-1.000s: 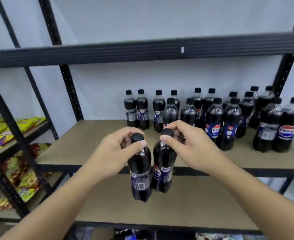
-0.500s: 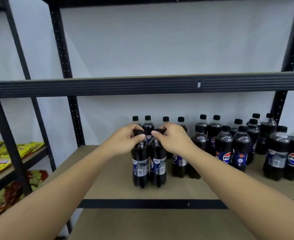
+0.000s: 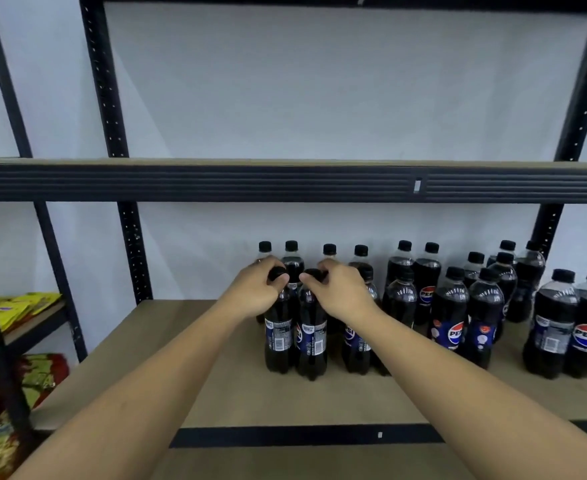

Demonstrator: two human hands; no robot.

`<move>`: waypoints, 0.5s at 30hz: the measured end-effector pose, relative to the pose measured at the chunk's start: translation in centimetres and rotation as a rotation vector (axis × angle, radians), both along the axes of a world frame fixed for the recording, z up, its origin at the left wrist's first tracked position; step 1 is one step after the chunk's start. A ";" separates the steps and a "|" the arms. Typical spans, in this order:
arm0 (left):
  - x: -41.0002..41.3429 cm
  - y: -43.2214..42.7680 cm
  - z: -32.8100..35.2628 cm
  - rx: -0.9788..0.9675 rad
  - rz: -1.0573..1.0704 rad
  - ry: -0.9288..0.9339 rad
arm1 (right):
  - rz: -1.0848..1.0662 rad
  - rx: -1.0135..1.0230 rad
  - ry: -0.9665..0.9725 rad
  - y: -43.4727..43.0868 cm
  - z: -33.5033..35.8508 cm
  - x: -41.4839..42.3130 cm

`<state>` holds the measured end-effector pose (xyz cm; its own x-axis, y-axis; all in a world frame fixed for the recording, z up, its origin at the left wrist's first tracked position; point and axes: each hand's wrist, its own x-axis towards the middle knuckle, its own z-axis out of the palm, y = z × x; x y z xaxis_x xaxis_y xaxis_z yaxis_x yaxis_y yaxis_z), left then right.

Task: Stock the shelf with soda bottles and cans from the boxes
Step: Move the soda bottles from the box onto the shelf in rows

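Note:
Two dark cola bottles stand side by side on the tan shelf board (image 3: pixel 195 382), just left of the stocked group. My left hand (image 3: pixel 255 291) grips the cap and neck of the left bottle (image 3: pixel 278 337). My right hand (image 3: pixel 340 292) grips the cap of the right bottle (image 3: pixel 312 344). Both bottles are upright and their bases touch the board. Several more Pepsi bottles (image 3: pixel 453 327) stand in rows behind and to the right, reaching the right upright.
A black beam of the shelf above (image 3: pixel 216 183) crosses the view over the bottles. A black upright post (image 3: pixel 131 251) stands at the back left. Yellow snack packets (image 3: pixel 18 306) lie on the neighbouring rack at far left. Bare board lies left of the bottles.
Both hands carried the two bottles up from in front of the shelf edge and forward onto the board, beside the stocked rows. The view has tilted upward.

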<state>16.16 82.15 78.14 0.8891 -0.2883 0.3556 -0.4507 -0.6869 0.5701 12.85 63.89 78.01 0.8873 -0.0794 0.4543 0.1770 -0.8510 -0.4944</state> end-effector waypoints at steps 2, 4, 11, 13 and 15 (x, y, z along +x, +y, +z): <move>0.1 0.1 -0.4 -0.004 -0.008 -0.036 | 0.013 -0.017 0.005 0.1 -0.5 -0.2; 0.1 0.3 -1.1 0.025 -0.009 -0.047 | 0.019 -0.045 0.018 0.2 -1.0 -0.7; -0.8 1.0 -3.0 0.089 0.029 -0.058 | 0.106 -0.017 0.103 -0.6 -2.9 -2.1; -1.6 1.3 -3.5 0.118 0.041 -0.050 | 0.128 -0.021 0.149 -0.9 -3.4 -3.1; -3.1 1.5 -4.1 0.124 0.045 -0.058 | 0.131 -0.065 0.152 -1.4 -3.8 -4.4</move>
<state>13.09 83.68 74.03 0.8813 -0.2931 0.3707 -0.4472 -0.7709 0.4536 8.47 62.45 74.18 0.9469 0.0661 0.3145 0.2155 -0.8567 -0.4687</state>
